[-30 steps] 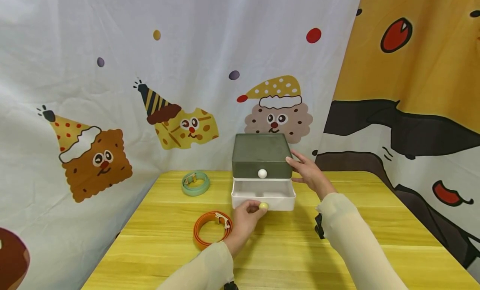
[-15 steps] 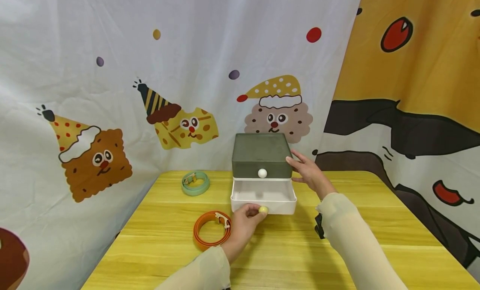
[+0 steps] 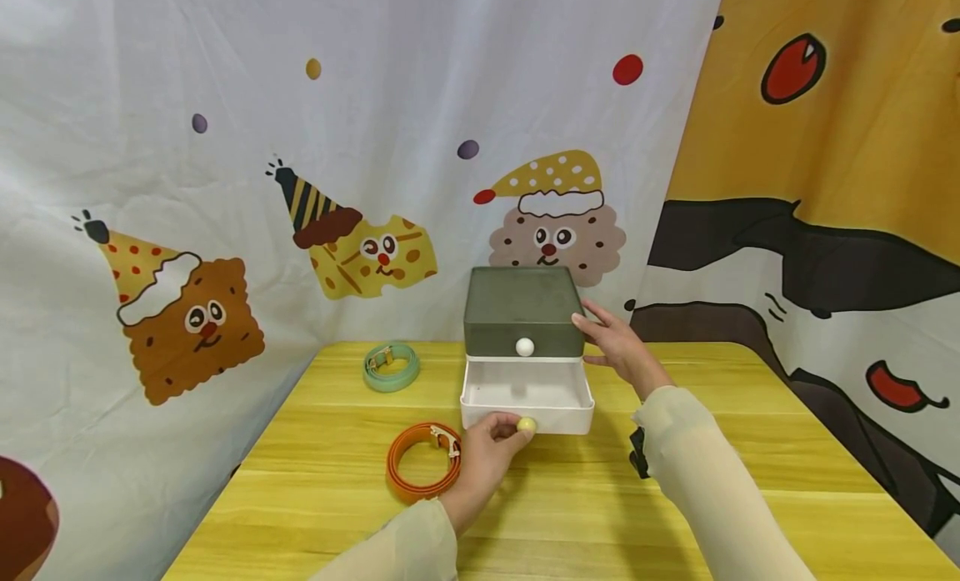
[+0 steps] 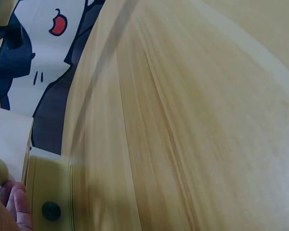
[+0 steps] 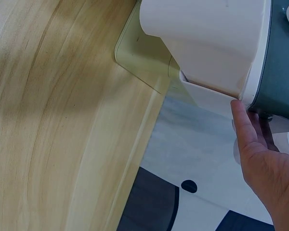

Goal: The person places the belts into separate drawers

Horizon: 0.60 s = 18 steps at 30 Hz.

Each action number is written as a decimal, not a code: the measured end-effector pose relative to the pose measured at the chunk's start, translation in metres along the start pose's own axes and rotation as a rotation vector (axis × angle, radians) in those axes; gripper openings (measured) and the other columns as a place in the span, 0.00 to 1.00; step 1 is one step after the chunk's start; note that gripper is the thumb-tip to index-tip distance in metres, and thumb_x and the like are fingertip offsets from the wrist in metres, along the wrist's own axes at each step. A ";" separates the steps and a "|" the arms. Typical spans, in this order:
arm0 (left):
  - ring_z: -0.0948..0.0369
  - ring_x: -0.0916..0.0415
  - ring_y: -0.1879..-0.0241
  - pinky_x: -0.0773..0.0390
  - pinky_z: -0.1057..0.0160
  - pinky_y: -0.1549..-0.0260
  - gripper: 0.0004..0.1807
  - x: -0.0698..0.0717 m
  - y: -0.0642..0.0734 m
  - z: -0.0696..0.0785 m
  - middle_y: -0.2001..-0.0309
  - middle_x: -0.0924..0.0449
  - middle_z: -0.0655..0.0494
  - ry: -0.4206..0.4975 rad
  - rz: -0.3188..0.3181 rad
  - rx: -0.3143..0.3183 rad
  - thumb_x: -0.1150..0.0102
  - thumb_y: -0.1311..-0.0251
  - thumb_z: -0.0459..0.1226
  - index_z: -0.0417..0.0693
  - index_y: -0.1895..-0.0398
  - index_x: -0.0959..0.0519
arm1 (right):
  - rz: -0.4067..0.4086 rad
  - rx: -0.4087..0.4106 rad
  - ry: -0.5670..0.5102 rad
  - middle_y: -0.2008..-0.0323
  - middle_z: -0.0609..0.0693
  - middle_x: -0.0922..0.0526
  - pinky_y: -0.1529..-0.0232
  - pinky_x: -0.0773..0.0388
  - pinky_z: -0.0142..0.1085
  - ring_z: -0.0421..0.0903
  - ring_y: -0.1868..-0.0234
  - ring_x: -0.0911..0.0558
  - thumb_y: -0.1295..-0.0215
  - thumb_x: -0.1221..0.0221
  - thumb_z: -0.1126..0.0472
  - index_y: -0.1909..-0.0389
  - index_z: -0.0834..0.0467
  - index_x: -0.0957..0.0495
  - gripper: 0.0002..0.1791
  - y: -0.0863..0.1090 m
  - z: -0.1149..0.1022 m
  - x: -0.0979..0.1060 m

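A small drawer box stands at the table's back, its top tier (image 3: 525, 302) dark green with a white knob (image 3: 524, 348). Below it, the white drawer (image 3: 517, 418) is pulled out, and nothing shows lying in it. My left hand (image 3: 487, 460) pinches that drawer's pale yellow knob (image 3: 527, 425) between thumb and fingers. My right hand (image 3: 618, 348) rests against the box's right side with its fingers extended. In the left wrist view, a yellowish lower drawer (image 4: 41, 183) with a dark knob (image 4: 51, 211) sits beneath the white one.
An orange coiled belt (image 3: 401, 473) lies just left of my left hand. Farther back, a green coiled belt (image 3: 392, 381) lies left of the box. The wooden table (image 3: 585, 523) ends at a cartoon-printed curtain (image 3: 420, 181) behind the box.
The white drawer has slid a little farther out toward me, and my left hand has come with it on the knob. My right hand has stayed against the box.
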<state>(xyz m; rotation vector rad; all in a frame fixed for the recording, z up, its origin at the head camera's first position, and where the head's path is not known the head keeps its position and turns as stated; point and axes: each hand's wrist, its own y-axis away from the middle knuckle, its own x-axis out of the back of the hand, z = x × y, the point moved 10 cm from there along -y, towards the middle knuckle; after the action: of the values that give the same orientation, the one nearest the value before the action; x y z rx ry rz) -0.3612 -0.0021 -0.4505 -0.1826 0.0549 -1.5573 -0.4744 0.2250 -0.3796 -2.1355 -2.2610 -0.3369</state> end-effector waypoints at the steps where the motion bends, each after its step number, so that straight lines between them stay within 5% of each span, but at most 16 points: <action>1: 0.62 0.23 0.66 0.23 0.68 0.66 0.09 0.000 0.001 0.000 0.67 0.16 0.54 0.001 -0.001 0.000 0.27 0.46 0.32 0.40 0.64 0.17 | 0.000 0.000 0.000 0.22 0.55 0.54 0.35 0.36 0.57 0.59 0.25 0.45 0.26 0.46 0.43 0.21 0.38 0.54 0.39 0.000 0.000 0.000; 18: 0.62 0.21 0.63 0.21 0.68 0.64 0.09 -0.001 0.006 0.000 0.65 0.16 0.55 -0.009 -0.022 -0.003 0.27 0.46 0.33 0.42 0.62 0.16 | -0.013 0.013 -0.001 0.22 0.55 0.55 0.35 0.36 0.58 0.59 0.25 0.46 0.25 0.48 0.45 0.21 0.39 0.56 0.39 0.000 -0.001 -0.001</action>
<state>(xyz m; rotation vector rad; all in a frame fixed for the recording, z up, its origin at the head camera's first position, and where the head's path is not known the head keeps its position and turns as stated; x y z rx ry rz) -0.3550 -0.0007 -0.4520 -0.1926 0.0484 -1.5779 -0.4740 0.2234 -0.3788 -2.1162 -2.2720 -0.3211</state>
